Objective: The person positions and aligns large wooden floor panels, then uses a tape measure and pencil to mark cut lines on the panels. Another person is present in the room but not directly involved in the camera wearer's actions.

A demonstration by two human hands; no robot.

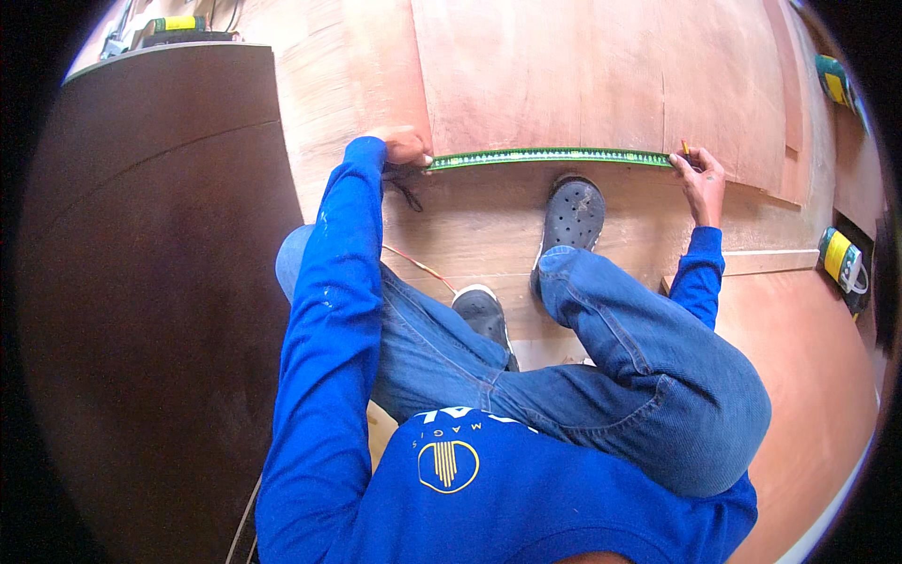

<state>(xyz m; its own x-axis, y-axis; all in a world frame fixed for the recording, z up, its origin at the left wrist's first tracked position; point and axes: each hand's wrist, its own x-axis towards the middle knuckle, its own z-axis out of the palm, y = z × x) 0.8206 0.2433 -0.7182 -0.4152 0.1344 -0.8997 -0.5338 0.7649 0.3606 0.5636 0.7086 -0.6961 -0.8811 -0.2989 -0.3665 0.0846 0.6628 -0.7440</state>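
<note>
A green measuring tape (554, 155) with fine markings stretches from left to right along the near edge of a pinkish plywood sheet (564, 75). At its left end my left hand (406, 148) is closed, the thumb pressing the tape near a seam in the wood. My right hand (703, 179) pinches the tape's other end between thumb and fingers. A short orange stick, perhaps a pencil (685, 148), pokes up from the right hand's fingers. If the tape has a case, I cannot make it out. Dark cord (404, 193) lies just below my left hand.
A large dark brown board (160, 282) fills the left side. My dark clogs (575, 211) rest on the wooden surface below the tape, near a thin reddish wire (423, 266). Green-and-yellow packages (842, 258) stand at the right edge. Another plywood panel (799, 348) lies at lower right.
</note>
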